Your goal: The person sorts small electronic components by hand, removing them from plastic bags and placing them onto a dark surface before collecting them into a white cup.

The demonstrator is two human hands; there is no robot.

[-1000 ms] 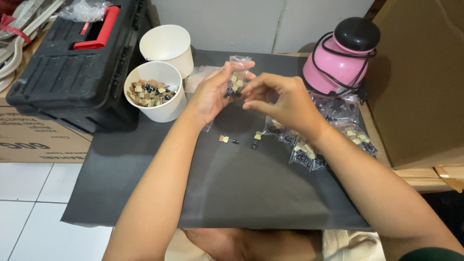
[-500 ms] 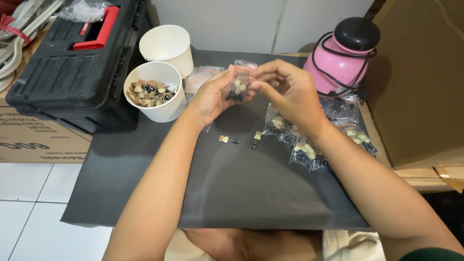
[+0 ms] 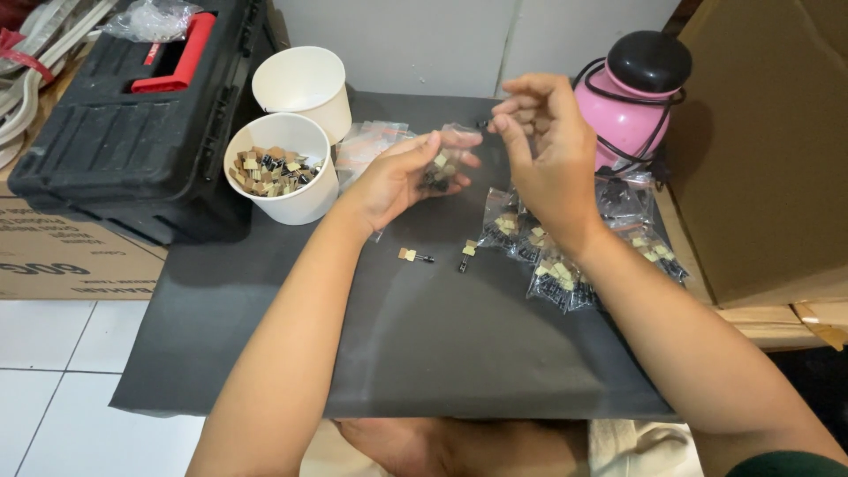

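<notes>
My left hand holds a small clear plastic bag filled with tiny tan and black parts, above the black mat. My right hand hovers just to its right, thumb and fingers pinched at the bag's top edge near a small dark piece. Two loose parts lie on the mat below the hands. A pile of filled clear bags rests under my right wrist. A white paper cup holds several of the same parts.
An empty white cup stands behind the filled one. A black toolbox with a red handle sits at the left on a cardboard box. A pink jug with a black lid and a large cardboard panel stand at the right.
My right hand has lifted up and to the right, away from the bag's middle to its top edge. My left hand keeps the bag in about the same place.
</notes>
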